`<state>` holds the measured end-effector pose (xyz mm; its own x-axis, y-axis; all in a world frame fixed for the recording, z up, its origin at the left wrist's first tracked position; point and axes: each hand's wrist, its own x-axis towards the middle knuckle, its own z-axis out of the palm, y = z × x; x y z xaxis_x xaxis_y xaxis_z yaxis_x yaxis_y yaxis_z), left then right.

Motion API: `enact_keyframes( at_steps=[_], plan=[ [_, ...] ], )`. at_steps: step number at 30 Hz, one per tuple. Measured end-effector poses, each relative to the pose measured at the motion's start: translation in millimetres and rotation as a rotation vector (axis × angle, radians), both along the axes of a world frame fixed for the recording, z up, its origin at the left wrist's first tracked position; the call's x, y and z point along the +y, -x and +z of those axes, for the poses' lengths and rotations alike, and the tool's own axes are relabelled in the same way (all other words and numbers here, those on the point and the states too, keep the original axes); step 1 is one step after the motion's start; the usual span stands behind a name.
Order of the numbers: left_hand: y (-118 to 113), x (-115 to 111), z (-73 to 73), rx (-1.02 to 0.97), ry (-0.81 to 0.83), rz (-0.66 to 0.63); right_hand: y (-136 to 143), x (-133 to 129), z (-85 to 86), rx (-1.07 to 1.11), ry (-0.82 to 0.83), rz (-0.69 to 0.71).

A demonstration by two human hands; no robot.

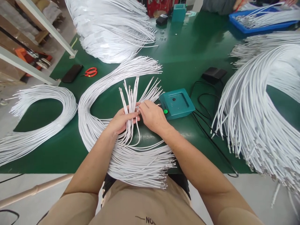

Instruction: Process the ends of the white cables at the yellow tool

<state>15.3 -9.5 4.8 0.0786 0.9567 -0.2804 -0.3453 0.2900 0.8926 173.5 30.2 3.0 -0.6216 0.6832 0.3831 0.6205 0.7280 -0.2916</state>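
My left hand (pixel 122 119) is closed round several white cables (pixel 131 125), whose ends stand up above the fingers. Close against it, my right hand (pixel 151 114) pinches one white cable near its end; the fingertips partly hide it. Just right of that hand sits a small teal box (pixel 177 104) with a lit green button (pixel 166 111) at its near left corner. Under and around both hands lies a curved bundle of white cables (pixel 87 106), its cut ends fanning out at the right, near my body.
More white cable bundles lie at left (pixel 67 103), at the back (pixel 110 31) and at right (pixel 248 93). Red-handled scissors (pixel 91 72) and a dark phone-like object (pixel 72 73) rest at back left. A black pedal-like block (pixel 214 75) and black cords lie right of the box. A blue tray (pixel 246 29) holds cables.
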Motion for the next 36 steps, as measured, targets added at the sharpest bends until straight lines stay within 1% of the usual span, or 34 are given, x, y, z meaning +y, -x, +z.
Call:
enact_keyframes(
  at_steps=[2, 5, 7, 11, 16, 20, 24, 30, 32, 36],
  plan=[
    [1, 0, -0.9, 0.044, -0.003, 0.013, -3, 4, 2.7, -0.048, -0.043, 0.021],
    [1, 1, -3.4, 0.124, -0.009, 0.045, -10, 13, 8.6, -0.126, -0.082, -0.058],
    [1, 2, -6.2, 0.177, -0.023, 0.051, -14, 19, 11.7, -0.198, -0.085, -0.085],
    [1, 3, -12.7, 0.273, -0.038, 0.063, -21, 25, 14.7, -0.291, -0.026, -0.023],
    [2, 4, -14.3, 0.36, -0.043, 0.061, -23, 27, 16.0, -0.294, -0.023, 0.002],
    [0, 5, -11.7, 0.459, -0.029, 0.071, -22, 30, 14.1, -0.285, -0.066, -0.018],
    [-3, 6, -11.7, 0.512, -0.004, 0.073, -21, 32, 12.3, -0.264, -0.092, -0.046],
    [-5, 7, -14.9, 0.566, -0.013, 0.077, -20, 29, 14.1, -0.273, -0.054, -0.065],
    [-5, 7, -15.2, 0.558, -0.013, 0.073, -24, 28, 14.3, -0.225, -0.058, -0.117],
    [-5, 7, -14.3, 0.531, 0.006, 0.081, -37, 30, 9.3, -0.139, -0.116, -0.384]
  ],
)
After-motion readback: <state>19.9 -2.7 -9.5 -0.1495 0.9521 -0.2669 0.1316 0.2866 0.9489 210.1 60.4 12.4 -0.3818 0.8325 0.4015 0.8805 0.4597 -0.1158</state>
